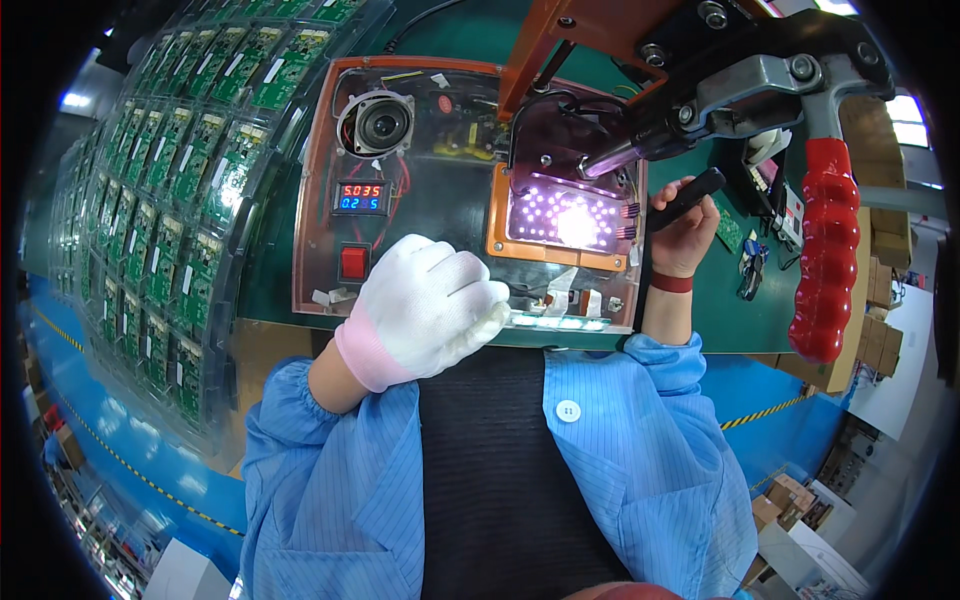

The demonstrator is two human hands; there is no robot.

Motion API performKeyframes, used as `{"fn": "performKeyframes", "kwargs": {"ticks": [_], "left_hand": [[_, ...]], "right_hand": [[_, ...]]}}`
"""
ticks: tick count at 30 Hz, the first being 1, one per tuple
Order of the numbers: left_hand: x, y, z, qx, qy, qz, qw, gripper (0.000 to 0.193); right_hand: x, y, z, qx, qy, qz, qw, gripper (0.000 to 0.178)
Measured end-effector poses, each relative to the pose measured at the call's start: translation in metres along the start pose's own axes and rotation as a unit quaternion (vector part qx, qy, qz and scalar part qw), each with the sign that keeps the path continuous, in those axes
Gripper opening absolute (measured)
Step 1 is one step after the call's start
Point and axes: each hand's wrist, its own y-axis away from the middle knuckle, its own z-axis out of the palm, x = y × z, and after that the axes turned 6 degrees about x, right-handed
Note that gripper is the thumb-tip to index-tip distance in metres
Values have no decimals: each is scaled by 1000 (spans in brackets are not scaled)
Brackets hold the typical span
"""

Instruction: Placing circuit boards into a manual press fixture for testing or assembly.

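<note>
My left hand [430, 308], in a white glove with a pink cuff, is closed over the front edge of a clear-topped test box [440, 225]. Its fingers are curled, and what they hold, if anything, is hidden. Just left of it sits a red rocker switch [354, 263]. My right hand [684, 235], bare with a red wristband, grips a black cylindrical thing [688, 199] at the box's right side. Between the hands, a lit panel of bright white LEDs [572, 218] glows inside an orange frame [494, 222].
Trays of green circuit boards [165, 215] are stacked at left. A toggle clamp with a red grip [826, 250] overhangs the right side. The box also carries a speaker [382, 124] and a digital meter [360, 197]. Small tools [753, 265] lie at right on the green table.
</note>
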Motion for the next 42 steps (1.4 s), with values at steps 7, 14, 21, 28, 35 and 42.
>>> {"fn": "performKeyframes", "kwargs": {"ticks": [7,14,21,28,35,42], "left_hand": [[1,-4,0,16,-18,7,1000,10],[-1,0,2,0,-5,0,1000,18],[0,-2,4,27,-21,16,999,11],[3,-1,1,8,-8,-2,1000,16],[4,2,2,20,-5,-6,1000,15],[5,6,-5,17,-14,-8,1000,16]], "right_hand": [[0,-5,-15,1,42,21,999,32],[6,-2,-11,-8,45,10,999,34],[4,4,2,17,46,22,999,35],[4,6,1,37,56,29,997,36],[-7,20,-3,-100,71,22,992,35],[-50,79,44,-256,221,103,935,38]]}}
